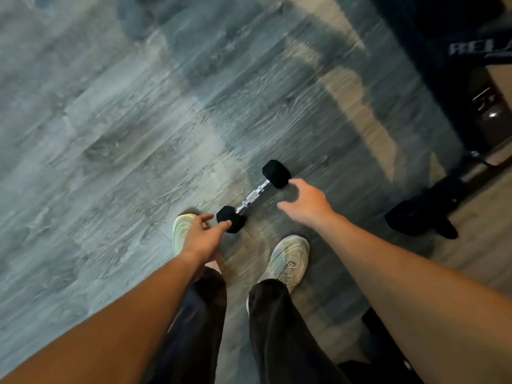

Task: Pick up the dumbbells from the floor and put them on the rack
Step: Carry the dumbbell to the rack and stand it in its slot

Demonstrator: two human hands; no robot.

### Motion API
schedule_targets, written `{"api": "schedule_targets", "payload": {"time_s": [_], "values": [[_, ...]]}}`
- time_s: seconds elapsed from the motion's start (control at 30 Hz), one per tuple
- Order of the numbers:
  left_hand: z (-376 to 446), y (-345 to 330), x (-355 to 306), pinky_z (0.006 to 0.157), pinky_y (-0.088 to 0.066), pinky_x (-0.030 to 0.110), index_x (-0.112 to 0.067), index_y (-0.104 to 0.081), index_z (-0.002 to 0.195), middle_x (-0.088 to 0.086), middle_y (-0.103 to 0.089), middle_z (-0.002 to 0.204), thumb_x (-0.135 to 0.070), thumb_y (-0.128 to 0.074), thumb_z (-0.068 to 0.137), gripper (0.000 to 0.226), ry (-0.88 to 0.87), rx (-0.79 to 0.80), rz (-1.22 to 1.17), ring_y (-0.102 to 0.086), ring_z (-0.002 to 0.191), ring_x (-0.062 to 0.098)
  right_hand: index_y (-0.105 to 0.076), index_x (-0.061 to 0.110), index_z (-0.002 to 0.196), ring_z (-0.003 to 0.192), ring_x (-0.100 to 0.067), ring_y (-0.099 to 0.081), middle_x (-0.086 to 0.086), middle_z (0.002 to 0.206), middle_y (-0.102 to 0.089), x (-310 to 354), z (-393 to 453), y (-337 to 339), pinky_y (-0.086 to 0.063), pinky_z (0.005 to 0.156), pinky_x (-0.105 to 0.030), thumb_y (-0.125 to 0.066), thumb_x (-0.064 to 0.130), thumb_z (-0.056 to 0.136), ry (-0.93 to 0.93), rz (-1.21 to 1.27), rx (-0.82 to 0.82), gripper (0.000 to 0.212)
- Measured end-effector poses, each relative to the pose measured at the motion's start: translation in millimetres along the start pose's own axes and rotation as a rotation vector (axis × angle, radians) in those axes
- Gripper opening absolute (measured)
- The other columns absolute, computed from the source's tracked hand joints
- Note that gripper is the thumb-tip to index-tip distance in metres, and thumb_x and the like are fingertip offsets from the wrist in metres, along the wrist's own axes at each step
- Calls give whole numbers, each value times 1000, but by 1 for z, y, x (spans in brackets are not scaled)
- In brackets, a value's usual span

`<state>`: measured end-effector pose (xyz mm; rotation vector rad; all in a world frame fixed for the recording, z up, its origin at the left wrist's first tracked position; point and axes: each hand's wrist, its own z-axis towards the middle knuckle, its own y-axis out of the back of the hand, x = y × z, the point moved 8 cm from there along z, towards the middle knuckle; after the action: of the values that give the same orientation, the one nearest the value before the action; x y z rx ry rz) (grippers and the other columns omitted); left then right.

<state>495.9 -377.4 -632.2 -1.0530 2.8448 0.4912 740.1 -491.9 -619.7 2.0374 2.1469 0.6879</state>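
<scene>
A small dumbbell (253, 196) with black hex heads and a chrome handle lies diagonally on the grey wood-look floor, just ahead of my feet. My left hand (203, 236) hangs above its near head with fingers spread and holds nothing. My right hand (306, 203) hovers to the right of the handle, below the far head, fingers loosely extended and empty. No rack is clearly visible.
My two pale sneakers (289, 259) stand right behind the dumbbell. A black machine base or foot (424, 214) sits on the floor to the right, with dark gym equipment (471, 65) at the upper right. Open floor (110, 134) stretches to the left.
</scene>
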Motion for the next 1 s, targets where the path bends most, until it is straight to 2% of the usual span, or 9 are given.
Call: {"api": "schedule_targets", "payload": {"time_s": [0.07,0.17,0.27,0.43,0.53,0.7,0.83,0.9,1.0], "values": [[32,-9,2,76,-60,49,-31,-47,137,6,-57,122,-44,-81,79,68,27,0,-15,-61,85,23,-34,28,156,139,-33,-43,-13,151,-44,4,34,-7,-42,109,-40,-73,34,90,31,-3,-13,78],[62,-27,4,69,-61,44,-41,-38,141,6,-53,131,-54,-88,64,92,75,39,-19,-60,109,30,-26,34,159,139,-35,-43,-13,154,-37,15,74,-10,-42,110,-39,-78,30,85,84,-44,-30,90],[90,-46,12,68,-64,49,-43,-39,139,0,-51,127,-53,-94,53,103,92,35,29,-61,110,30,-25,42,159,142,-37,-39,-10,157,-26,24,108,-22,-42,113,-41,-80,21,83,121,-122,39,96],[116,-55,21,67,-64,49,-33,-54,114,8,-59,121,-20,-91,71,59,71,-43,-20,-67,91,27,-52,39,134,129,-40,-46,-7,146,-27,34,135,-34,-54,102,-47,-84,9,79,131,-262,56,70],[109,-40,14,68,-65,51,-37,-58,102,8,-64,111,-20,-90,65,52,35,-129,25,-68,89,28,-54,32,120,124,-39,-48,-9,141,-31,34,123,-28,-55,94,-41,-86,8,77,118,-238,23,59],[36,-5,-34,69,-65,44,-43,-62,103,4,-64,108,-21,-85,61,52,-101,-95,213,-68,92,28,-56,30,120,112,-34,-53,-12,132,-43,12,34,9,-52,92,-37,-91,13,70,71,30,-25,63],[-66,25,-87,56,-61,32,-53,-62,88,9,-66,109,-26,-81,49,52,-216,-66,400,-73,73,25,-57,33,116,103,-30,-55,-4,118,-41,4,-83,47,-53,88,-35,-89,15,67,-25,258,-89,61],[-127,39,-112,59,-63,35,-53,-63,87,11,-67,107,-27,-80,43,54,-234,-56,464,-74,72,28,-54,35,121,109,-30,-57,-2,120,-41,6,-154,74,-53,92,-37,-88,17,68,-65,354,-129,65],[-217,53,-145,68,-65,41,-53,-63,88,11,-68,104,-31,-77,35,59,-255,-42,528,-74,80,30,-40,30,146,128,-27,-49,-1,136,-40,10,-262,118,-48,102,-37,-87,17,66,-159,499,-178,94]]}}
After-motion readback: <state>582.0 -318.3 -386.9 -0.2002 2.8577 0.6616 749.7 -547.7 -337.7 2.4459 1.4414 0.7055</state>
